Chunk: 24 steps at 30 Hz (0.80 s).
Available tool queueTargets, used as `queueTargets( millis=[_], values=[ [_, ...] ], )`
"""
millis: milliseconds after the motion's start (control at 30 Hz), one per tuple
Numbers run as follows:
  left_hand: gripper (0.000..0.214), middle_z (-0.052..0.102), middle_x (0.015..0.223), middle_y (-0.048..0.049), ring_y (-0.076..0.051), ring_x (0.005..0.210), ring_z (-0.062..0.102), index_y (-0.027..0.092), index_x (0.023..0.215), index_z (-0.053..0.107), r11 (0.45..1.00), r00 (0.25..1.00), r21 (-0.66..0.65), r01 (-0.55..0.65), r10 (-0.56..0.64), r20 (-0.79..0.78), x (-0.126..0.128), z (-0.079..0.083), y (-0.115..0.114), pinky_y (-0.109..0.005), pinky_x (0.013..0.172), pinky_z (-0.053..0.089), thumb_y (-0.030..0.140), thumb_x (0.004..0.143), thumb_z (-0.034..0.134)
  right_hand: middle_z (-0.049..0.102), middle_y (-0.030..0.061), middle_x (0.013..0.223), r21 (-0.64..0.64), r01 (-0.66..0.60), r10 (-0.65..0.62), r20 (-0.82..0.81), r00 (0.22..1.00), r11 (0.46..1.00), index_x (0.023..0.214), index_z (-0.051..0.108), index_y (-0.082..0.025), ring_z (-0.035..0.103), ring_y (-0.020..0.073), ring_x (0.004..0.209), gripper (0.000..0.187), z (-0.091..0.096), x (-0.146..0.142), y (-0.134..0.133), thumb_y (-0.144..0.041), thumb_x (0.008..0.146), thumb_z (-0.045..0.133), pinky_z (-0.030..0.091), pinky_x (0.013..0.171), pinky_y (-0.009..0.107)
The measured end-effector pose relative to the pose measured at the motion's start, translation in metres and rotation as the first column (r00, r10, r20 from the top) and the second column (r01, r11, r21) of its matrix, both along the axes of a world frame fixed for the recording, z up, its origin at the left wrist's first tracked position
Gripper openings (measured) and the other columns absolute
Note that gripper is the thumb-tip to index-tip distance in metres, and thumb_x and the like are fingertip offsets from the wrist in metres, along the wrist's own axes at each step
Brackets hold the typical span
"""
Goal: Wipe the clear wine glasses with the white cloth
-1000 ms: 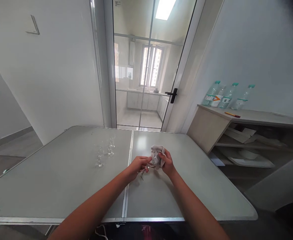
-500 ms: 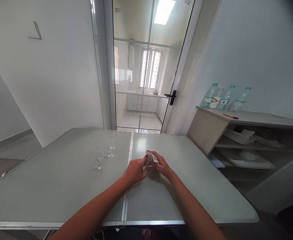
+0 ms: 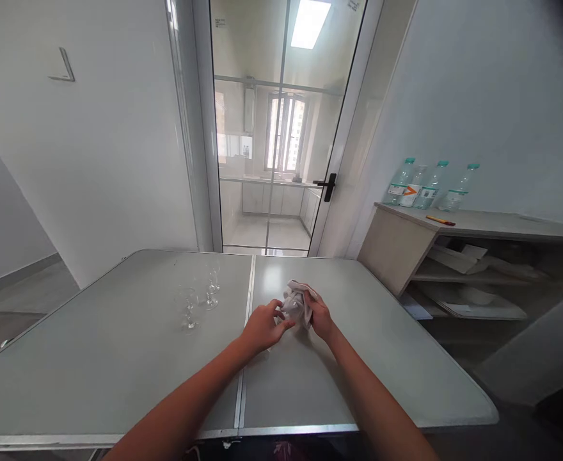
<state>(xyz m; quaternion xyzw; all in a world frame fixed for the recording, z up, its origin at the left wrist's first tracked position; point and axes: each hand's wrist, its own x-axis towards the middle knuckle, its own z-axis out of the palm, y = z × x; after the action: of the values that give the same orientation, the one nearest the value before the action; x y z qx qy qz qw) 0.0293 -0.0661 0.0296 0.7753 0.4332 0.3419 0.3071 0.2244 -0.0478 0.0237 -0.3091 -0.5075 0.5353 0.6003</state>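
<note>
Above the table's middle, my left hand [image 3: 263, 328] is closed round a clear glass [image 3: 289, 315], its thumb and fingers bent against the side. Most of the glass is hidden by the hand and by a whitish cloth [image 3: 295, 296]. My right hand [image 3: 320, 317] grips this cloth, which is bunched against the glass bowl. To the left, clear stemmed glasses stand on the table: a nearer glass [image 3: 190, 318] and a farther glass [image 3: 212, 296]. Their thin outlines are faint against the grey surface.
The grey table [image 3: 94, 365] has a metal seam [image 3: 245, 358] down its middle. Right of it, a shelf unit [image 3: 399, 246] bears plastic bottles [image 3: 428, 189] and a yellow-red stick-like item [image 3: 439, 220]. A glass door [image 3: 247, 211] with a black handle [image 3: 329, 186] stands behind the table.
My right hand has moved slightly right and more of the cloth shows, opened out round the glass. My left fingers have loosened a little on the glass. The view has shifted slightly.
</note>
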Motion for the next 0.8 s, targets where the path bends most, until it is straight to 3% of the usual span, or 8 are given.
queueTargets(
  millis=[67, 133, 267, 367, 500, 667, 733, 800],
  values=[
    [0.043, 0.078, 0.094, -0.0096, -0.023, 0.07, 0.071, 0.019, 0.116, 0.064, 0.987, 0.993, 0.149, -0.066, 0.08, -0.088, 0.002, 0.0, -0.003, -0.034, 0.073, 0.05, 0.045, 0.082, 0.071, 0.072, 0.0055, 0.111, 0.041, -0.066, 0.062, 0.091, 0.994, 0.997, 0.126, 0.07, -0.023, 0.064, 0.0217, 0.099, 0.043, 0.005, 0.0, -0.005, -0.052, 0.095, 0.06, 0.048, 0.089, 0.031],
    [0.031, 0.076, 0.084, -0.0082, -0.024, 0.071, 0.07, 0.019, 0.102, 0.067, 0.985, 0.991, 0.162, -0.06, 0.078, -0.105, 0.003, 0.001, -0.006, -0.032, 0.07, 0.048, 0.043, 0.084, 0.068, 0.071, 0.0053, 0.116, 0.047, -0.117, 0.108, 0.173, 0.979, 0.992, 0.127, 0.07, -0.024, 0.063, 0.0216, 0.1, 0.042, 0.007, 0.002, -0.009, -0.05, 0.095, 0.061, 0.048, 0.089, 0.03],
    [0.038, 0.067, 0.066, -0.001, -0.015, 0.05, 0.063, 0.017, 0.085, 0.067, 0.981, 0.984, -0.14, 0.135, -0.116, 0.137, 0.002, 0.007, -0.005, -0.025, 0.054, 0.043, 0.054, 0.089, 0.061, 0.072, 0.0059, 0.112, -0.009, -0.189, 0.185, 0.245, 0.952, 0.982, 0.126, 0.07, -0.023, 0.065, 0.0219, 0.093, 0.042, 0.006, 0.008, -0.009, -0.047, 0.093, 0.064, 0.05, 0.082, 0.031],
    [0.05, 0.062, 0.058, 0.0002, -0.012, 0.043, 0.058, 0.014, 0.077, 0.066, 0.906, 0.933, -0.338, 0.256, -0.14, 0.331, -0.001, 0.012, 0.0, -0.022, 0.045, 0.033, 0.064, 0.083, 0.064, 0.072, 0.0067, 0.104, 0.014, -0.175, 0.169, 0.185, 0.968, 0.984, 0.117, 0.074, -0.021, 0.064, 0.0216, 0.086, 0.038, 0.006, 0.01, -0.007, -0.048, 0.093, 0.063, 0.05, 0.076, 0.03],
    [0.058, 0.075, 0.078, -0.0101, -0.008, 0.042, 0.054, 0.01, 0.081, 0.071, 0.808, 0.889, -0.471, 0.353, -0.133, 0.438, -0.006, 0.017, 0.007, -0.023, 0.041, 0.019, 0.067, 0.082, 0.065, 0.072, 0.0059, 0.101, 0.067, -0.157, 0.152, 0.079, 0.985, 0.985, 0.112, 0.074, -0.023, 0.064, 0.0218, 0.084, 0.033, 0.009, 0.009, -0.005, -0.047, 0.095, 0.06, 0.049, 0.076, 0.032],
    [0.058, 0.077, 0.087, -0.0159, -0.006, 0.047, 0.052, 0.008, 0.093, 0.072, 0.673, 0.837, -0.601, 0.431, -0.05, 0.544, -0.013, 0.016, 0.014, -0.021, 0.045, 0.028, 0.065, 0.082, 0.068, 0.066, 0.0053, 0.125, 0.087, -0.081, 0.069, 0.134, 0.989, 0.993, 0.113, 0.073, -0.026, 0.063, 0.0214, 0.093, 0.03, 0.011, 0.015, -0.007, -0.046, 0.095, 0.06, 0.049, 0.082, 0.032],
    [0.057, 0.077, 0.087, -0.0146, -0.006, 0.048, 0.051, 0.009, 0.097, 0.072, 0.603, 0.816, -0.649, 0.464, -0.005, 0.579, -0.015, 0.015, 0.015, -0.02, 0.047, 0.032, 0.064, 0.081, 0.07, 0.066, 0.0048, 0.125, 0.087, -0.076, 0.062, 0.148, 0.987, 0.993, 0.113, 0.073, -0.026, 0.063, 0.0211, 0.094, 0.029, 0.01, 0.016, -0.008, -0.045, 0.096, 0.059, 0.048, 0.083, 0.031],
    [0.055, 0.076, 0.086, -0.0129, -0.005, 0.048, 0.051, 0.01, 0.094, 0.072, 0.576, 0.812, -0.667, 0.473, 0.009, 0.583, -0.015, 0.015, 0.015, -0.02, 0.048, 0.033, 0.064, 0.08, 0.071, 0.069, 0.0056, 0.119, 0.068, -0.129, 0.116, 0.163, 0.98, 0.989, 0.115, 0.072, -0.025, 0.064, 0.0213, 0.094, 0.031, 0.008, 0.015, -0.008, -0.045, 0.095, 0.06, 0.048, 0.081, 0.031]
  ],
)
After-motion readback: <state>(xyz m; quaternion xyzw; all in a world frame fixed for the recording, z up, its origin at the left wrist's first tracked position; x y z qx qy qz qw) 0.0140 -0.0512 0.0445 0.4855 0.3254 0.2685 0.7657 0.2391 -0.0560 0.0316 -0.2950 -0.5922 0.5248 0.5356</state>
